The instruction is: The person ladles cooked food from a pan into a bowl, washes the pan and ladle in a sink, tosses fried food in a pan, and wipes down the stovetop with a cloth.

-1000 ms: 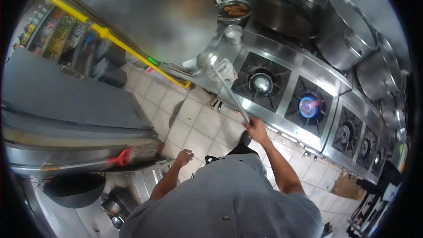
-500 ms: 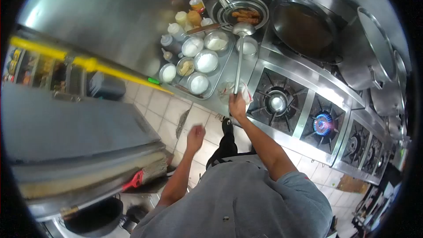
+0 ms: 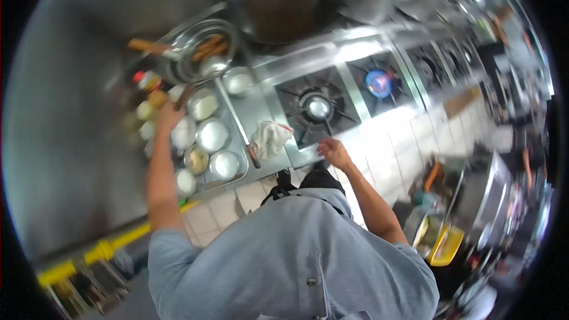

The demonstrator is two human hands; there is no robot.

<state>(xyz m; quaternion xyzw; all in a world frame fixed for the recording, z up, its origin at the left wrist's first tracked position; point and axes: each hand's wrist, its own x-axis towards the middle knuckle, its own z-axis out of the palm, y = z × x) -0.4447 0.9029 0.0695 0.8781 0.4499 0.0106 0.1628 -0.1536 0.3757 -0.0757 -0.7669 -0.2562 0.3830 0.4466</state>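
My left hand (image 3: pixel 168 116) is over the containers at left, its blurred fingers closed around the brown wooden handle (image 3: pixel 185 96) of a utensil whose far end I cannot make out. My right hand (image 3: pixel 333 153) hangs near the stove's front edge, fingers loosely bent and apart, holding nothing. A long ladle (image 3: pixel 237 115) lies on the counter. Its bowl rests at the rim of a metal basin (image 3: pixel 232 29) of brown food pieces, and its dark grip lies beside a crumpled white cloth (image 3: pixel 269 140). Several metal bowls of white contents, such as one bowl (image 3: pixel 212 135), stand around my left hand.
A wooden-handled brush (image 3: pixel 151 46) leans on the basin. Squeeze bottles and a red-capped bottle (image 3: pixel 146 80) stand along the left wall. One burner (image 3: pixel 378 84) burns blue; a nearer burner (image 3: pixel 317 107) shows no flame. A dark wok (image 3: pixel 278 9) sits behind. A yellow pipe (image 3: pixel 112 249) runs lower left.
My right hand has let go of the ladle, which now lies on the counter, and has moved right. My left hand has reached forward to the wooden handle. The view has turned right.
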